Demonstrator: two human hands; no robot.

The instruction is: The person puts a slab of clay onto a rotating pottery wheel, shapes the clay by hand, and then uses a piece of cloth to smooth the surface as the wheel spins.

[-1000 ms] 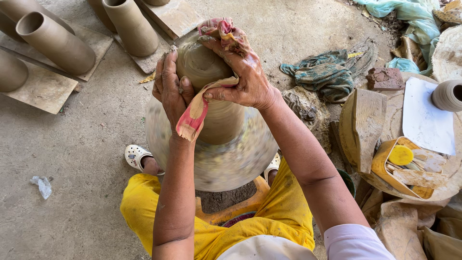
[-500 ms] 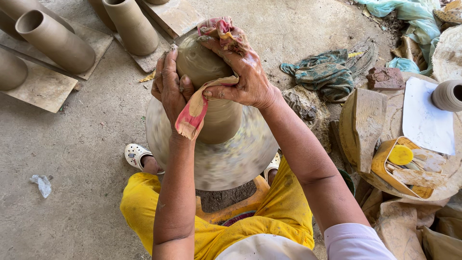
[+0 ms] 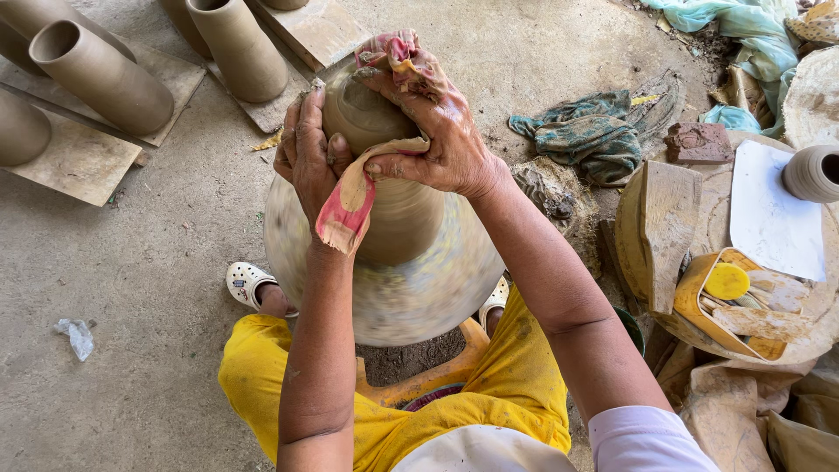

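Observation:
A tall wet clay pot (image 3: 384, 218) turns on a blurred spinning wheel (image 3: 411, 288) between my knees. My left hand (image 3: 306, 149) presses flat against the pot's left side near the top. Over the rim, my right hand (image 3: 437, 131) grips a wet red and cream cloth (image 3: 350, 205); one end of it hangs down the pot's front, the other bunches above my fingers. Both hands are smeared with clay. The pot's mouth is hidden under my right hand.
Several finished clay cylinders (image 3: 100, 74) stand on wooden boards (image 3: 74, 162) at the upper left. A green rag (image 3: 594, 135) lies on the floor to the right. Further right are a yellow tool tray (image 3: 730, 301), a white sheet (image 3: 769, 218) and a small clay pot (image 3: 811, 173).
My hands stay on the turning pot. The right hand has shifted slightly over the rim with the cloth; the wheel keeps spinning.

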